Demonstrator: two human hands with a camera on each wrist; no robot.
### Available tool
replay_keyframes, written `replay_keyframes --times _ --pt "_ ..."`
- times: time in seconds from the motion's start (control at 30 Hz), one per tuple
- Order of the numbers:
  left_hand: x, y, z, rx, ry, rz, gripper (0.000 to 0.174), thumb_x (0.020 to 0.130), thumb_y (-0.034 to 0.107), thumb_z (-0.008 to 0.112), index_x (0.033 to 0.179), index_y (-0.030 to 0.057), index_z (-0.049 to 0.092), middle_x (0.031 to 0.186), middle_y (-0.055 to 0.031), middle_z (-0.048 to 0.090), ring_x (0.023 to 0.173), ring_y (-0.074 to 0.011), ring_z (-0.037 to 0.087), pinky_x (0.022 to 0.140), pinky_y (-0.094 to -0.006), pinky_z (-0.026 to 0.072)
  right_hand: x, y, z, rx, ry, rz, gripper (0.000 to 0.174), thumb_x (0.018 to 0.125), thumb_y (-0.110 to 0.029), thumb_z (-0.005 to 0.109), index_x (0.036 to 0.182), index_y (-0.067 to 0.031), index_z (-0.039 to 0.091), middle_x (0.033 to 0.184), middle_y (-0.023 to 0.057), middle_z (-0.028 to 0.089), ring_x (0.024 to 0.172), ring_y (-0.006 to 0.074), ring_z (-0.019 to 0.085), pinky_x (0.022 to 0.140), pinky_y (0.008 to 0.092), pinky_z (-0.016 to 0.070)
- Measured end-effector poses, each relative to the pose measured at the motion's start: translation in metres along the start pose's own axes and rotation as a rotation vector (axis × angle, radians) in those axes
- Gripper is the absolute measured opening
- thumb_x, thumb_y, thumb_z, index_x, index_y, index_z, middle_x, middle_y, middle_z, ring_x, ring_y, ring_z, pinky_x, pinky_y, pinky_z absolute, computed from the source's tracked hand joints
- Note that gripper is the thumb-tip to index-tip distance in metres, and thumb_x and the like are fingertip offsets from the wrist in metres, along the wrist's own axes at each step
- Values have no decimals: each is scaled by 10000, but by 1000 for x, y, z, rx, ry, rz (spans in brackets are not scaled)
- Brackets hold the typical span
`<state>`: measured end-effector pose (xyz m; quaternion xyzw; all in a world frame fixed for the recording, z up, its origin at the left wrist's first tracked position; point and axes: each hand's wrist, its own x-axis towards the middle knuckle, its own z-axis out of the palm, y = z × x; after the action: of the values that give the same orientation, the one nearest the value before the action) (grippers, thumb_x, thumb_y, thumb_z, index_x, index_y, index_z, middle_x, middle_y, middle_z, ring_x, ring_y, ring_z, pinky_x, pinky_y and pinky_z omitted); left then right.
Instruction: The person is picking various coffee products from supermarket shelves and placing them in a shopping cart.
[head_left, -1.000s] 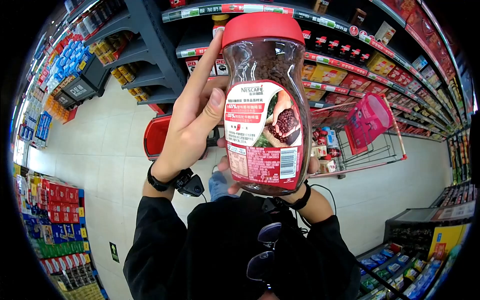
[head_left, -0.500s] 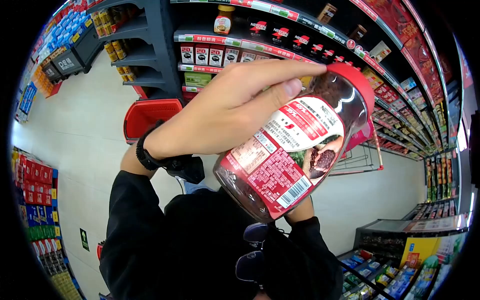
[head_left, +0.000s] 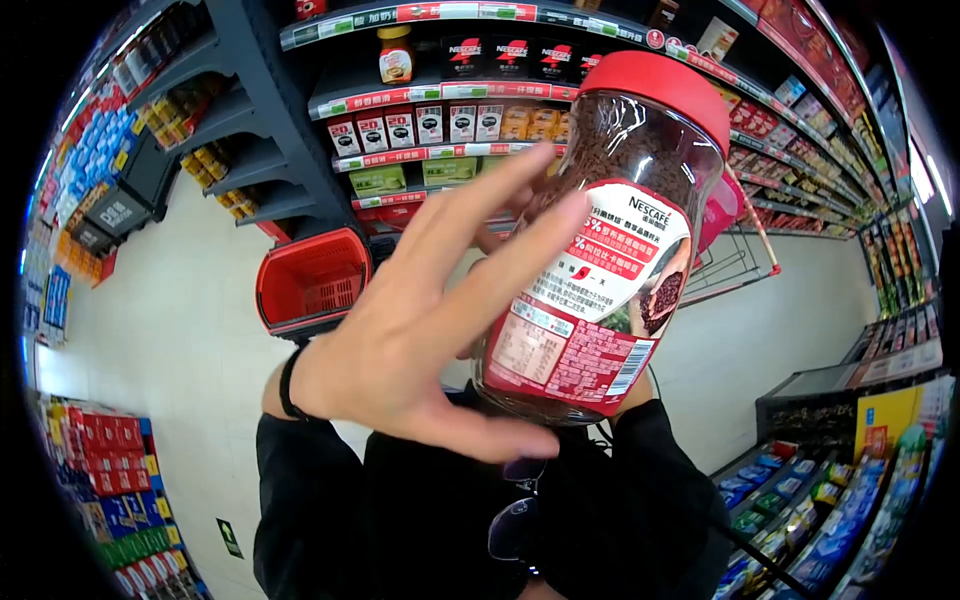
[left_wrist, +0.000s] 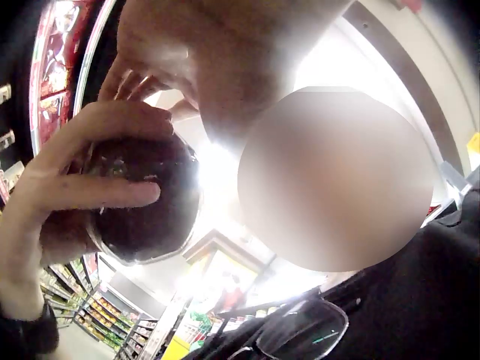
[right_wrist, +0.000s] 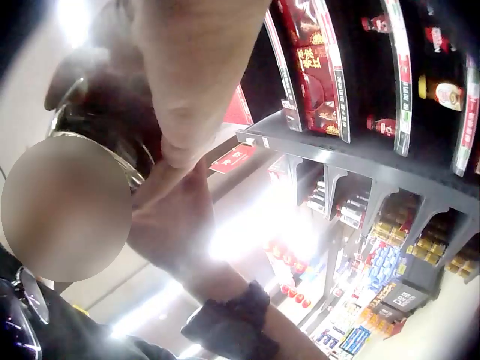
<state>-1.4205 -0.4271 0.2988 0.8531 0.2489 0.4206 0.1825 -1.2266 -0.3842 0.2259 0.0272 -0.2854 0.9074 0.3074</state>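
A glass Nescafé coffee jar [head_left: 590, 300] with a red lid [head_left: 660, 95] is tilted, its lid up and to the right in the head view, its printed label facing the camera. My left hand [head_left: 410, 320] is spread over the jar's left side, fingers apart and fairly straight; whether it touches the glass is unclear. Behind the jar, my right hand is mostly hidden in that view. The left wrist view shows my right hand [left_wrist: 60, 187] gripping around the jar's dark base [left_wrist: 142, 206], with my left hand [left_wrist: 225, 60] above. In the right wrist view, the jar [right_wrist: 105, 120] is partly covered.
Shelves [head_left: 440, 92] of boxed coffee and jars run across the front and right. A red basket [head_left: 315, 285] is at the left, with a cart [head_left: 735, 270] behind the jar. Stacked goods [head_left: 110, 450] and a low display [head_left: 800, 500] flank the aisle.
My left hand has moved off the lid and spread its fingers lower, beside the jar. The jar has turned more upright. More of the basket shows in the head view.
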Motion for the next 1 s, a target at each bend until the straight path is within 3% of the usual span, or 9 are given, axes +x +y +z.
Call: replay_keyframes --times 0.03,0.2,0.73,1.0 --pt "-3 2 2 -2 -12 1 1255 524 563 915 1505 -7 379 1542 -309 301 1393 -441 379 1078 -484 385 -1 0 0 -5 3 -4 1173 670 -573 800 1551 -57 221 1497 257 372 1342 431 433 1086 624 394" --pt "-8 6 14 162 43 35 1286 478 509 971 1500 3 377 1531 -323 296 1383 -442 383 1043 -476 416 -2 -2 -2 -11 28 -33 1172 665 -557 806 1549 -56 223 1494 253 377 1339 423 437 1086 615 395" --pt "-24 3 34 176 47 -89 1349 451 493 982 1509 -37 334 1509 -361 295 1369 -477 398 1060 -520 428 -13 -1 -28 13 86 -84 1170 649 -505 828 1545 -50 229 1483 239 394 1333 397 446 1085 584 400" --pt "-35 3 49 127 89 -203 1288 437 455 986 1465 -64 410 1488 -360 342 1349 -469 436 1040 -510 451 -13 7 -42 62 101 -85 1169 641 -478 838 1542 -47 232 1477 232 403 1329 384 451 1085 568 402"
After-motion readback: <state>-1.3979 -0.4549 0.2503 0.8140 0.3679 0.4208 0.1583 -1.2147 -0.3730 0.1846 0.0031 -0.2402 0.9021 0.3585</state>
